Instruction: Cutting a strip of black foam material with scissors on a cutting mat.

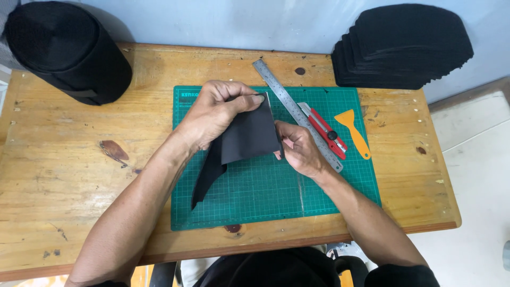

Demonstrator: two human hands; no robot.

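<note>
One cutting mat (319,196), one ruler (276,85), one knife (326,130), one scraper (355,132), one roll (64,50) (black), one fabric stack (404,45).

Both forearms came in bare from the bottom edge, converging toward centre. Left hand (215,114) sat palm-down, knuckles up, fingers curled under and thumb stretched right, pinching closed. Wrist was bent slightly, forearm angled up-right. Right hand (300,149) was lower and just right of the left, back of hand facing the camera, fingers folded inward in a closed pinch. Right forearm angled up-left. Hands sat near each other, not touching.
</note>
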